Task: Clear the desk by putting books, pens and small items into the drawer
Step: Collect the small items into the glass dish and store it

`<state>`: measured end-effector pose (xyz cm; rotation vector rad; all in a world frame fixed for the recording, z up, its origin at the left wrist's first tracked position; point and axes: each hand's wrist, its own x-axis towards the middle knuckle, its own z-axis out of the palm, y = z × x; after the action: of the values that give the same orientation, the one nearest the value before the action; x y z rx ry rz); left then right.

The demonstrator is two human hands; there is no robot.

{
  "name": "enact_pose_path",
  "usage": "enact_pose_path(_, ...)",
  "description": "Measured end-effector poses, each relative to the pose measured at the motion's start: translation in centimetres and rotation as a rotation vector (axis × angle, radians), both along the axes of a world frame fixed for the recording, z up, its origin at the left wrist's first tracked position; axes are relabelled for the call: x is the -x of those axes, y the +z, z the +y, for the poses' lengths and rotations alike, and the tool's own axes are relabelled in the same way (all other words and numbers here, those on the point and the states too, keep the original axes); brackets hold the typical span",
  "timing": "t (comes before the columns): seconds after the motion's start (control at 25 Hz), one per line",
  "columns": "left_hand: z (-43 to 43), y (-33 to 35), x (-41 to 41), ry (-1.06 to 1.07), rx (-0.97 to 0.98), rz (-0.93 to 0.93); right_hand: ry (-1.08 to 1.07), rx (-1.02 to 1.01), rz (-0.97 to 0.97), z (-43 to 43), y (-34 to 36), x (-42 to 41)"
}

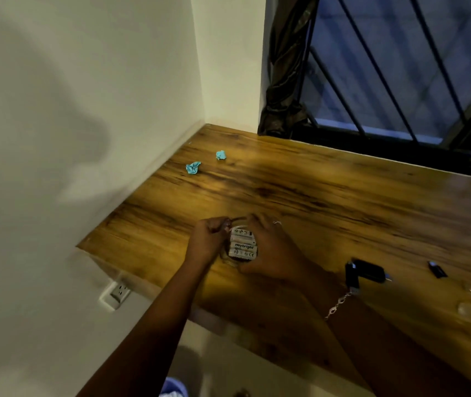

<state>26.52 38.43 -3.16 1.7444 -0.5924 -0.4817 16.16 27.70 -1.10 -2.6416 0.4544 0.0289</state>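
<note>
Reaching forward over the near edge of the brown wood-grain desk [328, 196], both bare forearms meet at a white battery pack [242, 245] in clear plastic wrapping, printed "Heybright". The left hand [207, 243] comes in from the lower left with its wrist nearly straight. Its fingers [222, 224] are curled tight and pinch the far left corner of the battery pack. The right hand [270, 247] comes in from the lower right, knuckles up. Its fingers [260, 227] wrap narrowly over the far and right sides of the pack, and the thumb tucks under the near edge. A silver ring [276, 222] sits on one right finger and a silver chain bracelet [338, 303] hangs at that wrist. The pack lies between the two hands, near the desk's front left part; whether it rests on the wood or is held just above it cannot be told.

Well beyond the fingers, toward the wall corner, two crumpled blue paper scraps [193, 167] lie near each other without touching. Right of the right hand, beside the wrist, a black USB stick [352, 275] lies against a black oblong case [370, 270]. Farther right lies a smaller black stick [437, 269]. Below and left of the left fingers, under the desk edge, a white wall socket [119, 292] is set in the wall.
</note>
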Motion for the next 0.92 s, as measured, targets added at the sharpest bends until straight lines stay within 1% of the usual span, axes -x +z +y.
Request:
enact_pose_path(0.08,0.8,-0.4,0.7,-0.019,-0.069,-0.109,-0.006,0.004,0.019,0.9,-0.5,0.8)
enact_pose_path(0.16,1.2,-0.9,1.2,-0.018,-0.121,-0.177,-0.005,0.006,0.033,1.4,-1.0,1.3)
enact_pose_path(0.36,1.3,-2.5,1.3,0.010,-0.210,-0.185,-0.026,-0.002,0.050,2.0,-1.3,1.9)
enact_pose_path(0.48,1.2,-3.0,1.5,0.019,-0.209,-0.179,-0.023,0.017,0.053,2.3,-1.2,2.1)
enact_pose_path(0.64,1.3,-2.0,2.2,0.021,-0.215,-0.229,-0.038,0.018,0.050,2.7,-0.8,2.4)
enact_pose_path(0.8,1.6,-2.5,2.5,0.029,-0.209,-0.200,-0.026,0.005,0.034,2.9,-0.7,2.9)
enact_pose_path(0.84,1.6,-2.6,2.6,0.034,-0.217,-0.214,-0.032,-0.005,0.016,3.0,-0.7,3.1)
enact_pose_path(0.92,1.8,-2.5,3.4,0.065,-0.305,-0.333,-0.064,-0.001,-0.060,2.9,-0.9,4.0)
